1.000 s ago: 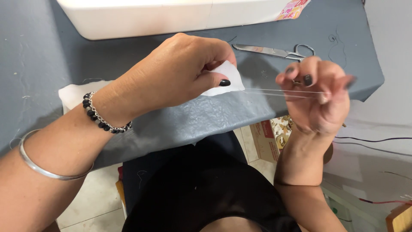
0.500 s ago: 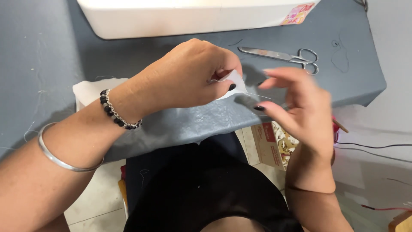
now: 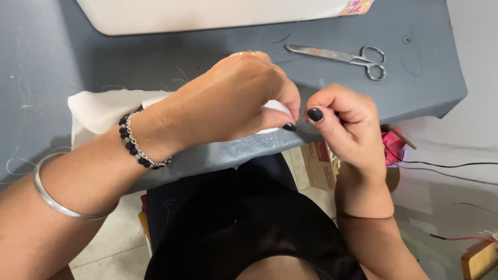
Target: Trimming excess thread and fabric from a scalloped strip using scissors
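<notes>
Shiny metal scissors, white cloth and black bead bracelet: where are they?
Shiny metal scissors (image 3: 337, 55): head view, on the blades.
White cloth (image 3: 96, 109): head view, on its left part.
Black bead bracelet (image 3: 126, 136): head view, on the beads.

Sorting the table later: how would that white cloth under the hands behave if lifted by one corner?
Probably floppy: the white cloth lies in soft folds under the left hand. Likely light, being thin. It would probably drape and slide on the smooth grey table rather than hold shape.

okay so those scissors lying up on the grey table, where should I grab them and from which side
Probably by the two finger loops at the right end of the scissors, reaching in from the right. They lie flat on the grey table, blades closed and pointing left, loops free of the hands, so the handle end is the safe, open one.
</notes>
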